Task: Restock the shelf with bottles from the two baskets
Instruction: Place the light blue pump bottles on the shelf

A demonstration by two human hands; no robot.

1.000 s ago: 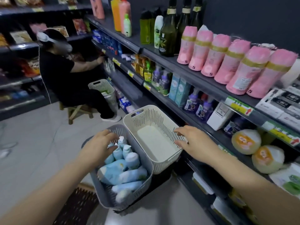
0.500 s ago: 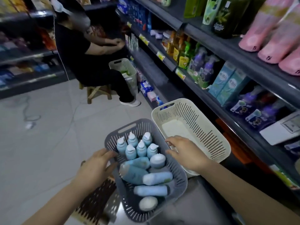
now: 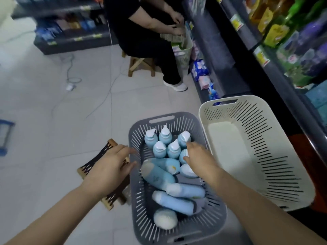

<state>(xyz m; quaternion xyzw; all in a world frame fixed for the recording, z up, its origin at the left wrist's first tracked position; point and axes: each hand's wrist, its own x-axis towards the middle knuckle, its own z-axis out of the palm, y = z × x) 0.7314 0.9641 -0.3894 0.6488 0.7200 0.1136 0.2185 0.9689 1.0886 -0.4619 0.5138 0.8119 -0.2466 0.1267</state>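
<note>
A grey slotted basket (image 3: pixel 139 200) sits in front of me with several light blue bottles (image 3: pixel 160 149) in it, some upright at the far end, others lying flat (image 3: pixel 159 179). Beside it on the right stands an empty cream basket (image 3: pixel 265 156). My left hand (image 3: pixel 111 167) rests at the grey basket's left rim, fingers apart. My right hand (image 3: pixel 200 160) hovers over the upright bottles, fingers spread and touching a bottle cap, holding nothing. The dark shelf unit (image 3: pixel 276 71) runs along the right.
A person in black sits on a wooden stool (image 3: pixel 141 66) ahead, hands in another cream basket (image 3: pixel 184 52). A low woven stool (image 3: pixel 99 167) lies under my left hand. A cable and plug (image 3: pixel 70 85) trail across the tiled floor. Packets (image 3: pixel 203 71) fill the lowest shelf.
My view has tilted further down toward the baskets. My right hand moved left from the cream basket's rim to above the upright bottles in the grey basket. My left hand stays at the grey rim.
</note>
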